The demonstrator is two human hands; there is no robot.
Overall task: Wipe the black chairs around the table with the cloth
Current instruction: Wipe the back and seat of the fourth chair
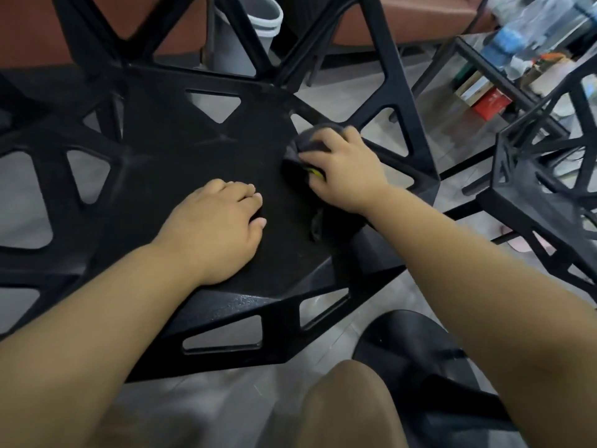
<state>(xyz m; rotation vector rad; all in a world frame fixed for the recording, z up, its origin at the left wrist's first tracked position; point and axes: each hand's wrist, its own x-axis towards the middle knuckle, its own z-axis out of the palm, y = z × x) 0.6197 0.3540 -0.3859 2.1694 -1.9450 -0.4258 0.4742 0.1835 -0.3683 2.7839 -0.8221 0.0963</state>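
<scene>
Two black chairs (181, 147) (529, 205), one cloth (308, 139), two hands (216, 227) (344, 168), one grey bin (258, 24).

Left hand (223, 221), right hand (342, 166): bare, broad-backed, fingers short and rounded; nails on the left cut short and plain. Left forearm (97, 318), right forearm (484, 270): bare along all the visible length, smooth. Knee (349, 405) at bottom edge: bare, rounded. Small yellow-green patch (315, 172) under right thumb: cannot tell whether worn

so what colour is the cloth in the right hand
The cloth is dark grey with a small yellow-green patch; head view shows it.
</scene>
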